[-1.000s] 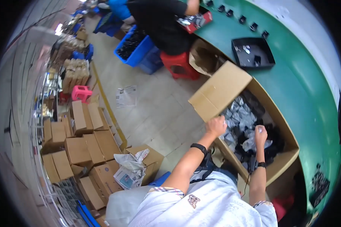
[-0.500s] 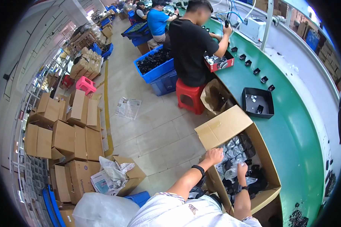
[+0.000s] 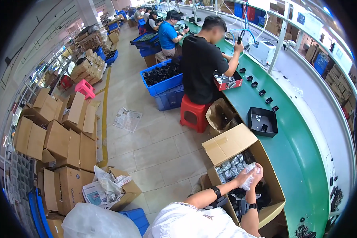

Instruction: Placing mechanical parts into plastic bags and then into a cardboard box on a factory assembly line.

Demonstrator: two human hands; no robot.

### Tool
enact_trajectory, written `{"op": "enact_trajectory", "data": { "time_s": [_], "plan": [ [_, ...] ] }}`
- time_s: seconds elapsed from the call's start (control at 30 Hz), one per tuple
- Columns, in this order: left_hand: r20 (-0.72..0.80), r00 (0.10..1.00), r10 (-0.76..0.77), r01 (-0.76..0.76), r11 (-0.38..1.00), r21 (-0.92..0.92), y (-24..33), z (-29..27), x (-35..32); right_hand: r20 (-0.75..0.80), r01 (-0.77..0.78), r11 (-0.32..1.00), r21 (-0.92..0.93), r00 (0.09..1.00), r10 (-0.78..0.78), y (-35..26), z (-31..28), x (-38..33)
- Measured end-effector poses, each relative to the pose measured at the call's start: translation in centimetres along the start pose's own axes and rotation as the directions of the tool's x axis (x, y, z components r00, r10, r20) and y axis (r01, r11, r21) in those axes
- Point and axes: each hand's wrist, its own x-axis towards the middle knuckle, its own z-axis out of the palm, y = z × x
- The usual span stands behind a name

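Over an open cardboard box (image 3: 273, 174), both of my hands are closed together around a crumpled clear plastic bag (image 3: 248, 183). My left hand (image 3: 241, 179) grips it from the left, and my right hand (image 3: 258, 175) wraps it from the right. What the bag contains, if anything, cannot be made out. Below the hands, rows of small parts in clear bags (image 3: 228, 168) fill the far left of the box. Loose black plastic parts (image 3: 238, 198) lie in its nearer half, partly hidden by my forearms.
A green workbench (image 3: 293, 158) curves along the right, carrying a black tray (image 3: 271, 133) and a row of small black parts. Ahead, a person in black (image 3: 202, 63) sits on a red stool (image 3: 194, 115). Blue crates (image 3: 162, 85) and stacked cartons (image 3: 61, 139) stand to the left.
My left hand has moved right from the box's left edge to meet my right hand. The right hand has risen with the plastic bag, and both now hold it. The view has shifted slightly.
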Motion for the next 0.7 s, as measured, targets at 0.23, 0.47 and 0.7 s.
{"op": "enact_trajectory", "data": {
  "time_s": [0.23, 0.47, 0.7],
  "plan": [
    [-0.058, 0.998, -0.01, -0.005, 0.967, -0.256, 6.8, -1.0, 2.0, 0.212, 0.427, 0.808, -0.405, 0.904, -0.371, -9.2, 4.3, -2.7],
    [0.0, 0.978, -0.208, 0.195, 0.919, -0.344, 10.0, -0.1, 0.5, 0.236, 0.518, 0.581, -0.628, 0.838, -0.492, -15.9, 8.7, -6.2],
    [0.266, 0.846, -0.462, 0.53, 0.785, -0.322, 15.2, -0.2, -0.4, 0.018, 0.475, 0.666, -0.575, 0.821, -0.57, -16.3, 9.3, -1.6]
  ]
}}
